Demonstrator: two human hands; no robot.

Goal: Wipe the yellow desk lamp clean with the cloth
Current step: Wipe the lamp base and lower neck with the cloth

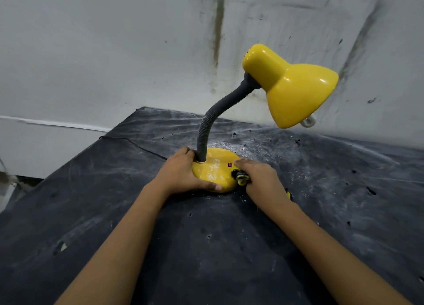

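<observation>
The yellow desk lamp stands on a dark table, its round base (214,167) in the middle, a grey flexible neck (207,123) curving up to the yellow shade (293,91) at the upper right. My left hand (181,174) grips the left side of the base, thumb along its front edge, fingers by the neck. My right hand (261,181) presses a black-and-yellow cloth (241,177) against the right edge of the base, beside a small red switch (230,165). Most of the cloth is hidden under the hand.
The table is covered by a dark, scuffed plastic sheet (206,247) with white dust around the lamp. A black power cord (137,145) runs left from the base. A stained white wall (114,52) stands close behind the table.
</observation>
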